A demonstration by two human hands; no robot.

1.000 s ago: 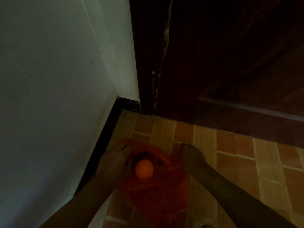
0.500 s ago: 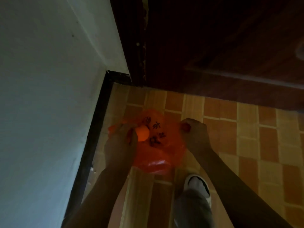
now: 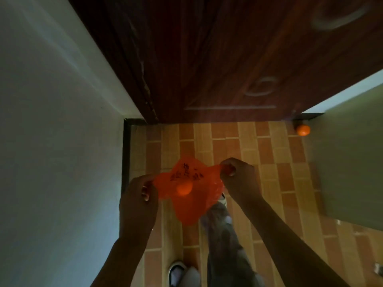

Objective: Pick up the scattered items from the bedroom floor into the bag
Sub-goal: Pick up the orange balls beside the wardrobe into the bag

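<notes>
An orange plastic bag (image 3: 190, 199) with black print hangs in the air above the tiled floor, stretched between both hands. My left hand (image 3: 138, 195) pinches its left edge and my right hand (image 3: 236, 177) pinches its right handle. An orange ball (image 3: 184, 188) shows through the thin plastic, inside the bag. A second orange ball (image 3: 303, 130) lies on the floor at the far right, beside the door's corner.
A dark wooden door (image 3: 228, 59) stands ahead, a pale wall (image 3: 58, 141) with a black skirting runs along the left, and a greenish panel (image 3: 352, 158) closes the right. My legs and light shoes (image 3: 178, 272) are on the brick-pattern tiles (image 3: 269, 162) below the bag.
I have stood up from the corner. The bag has risen off the floor, the ball has gone from my left hand's side into the bag, and the second ball has come into view.
</notes>
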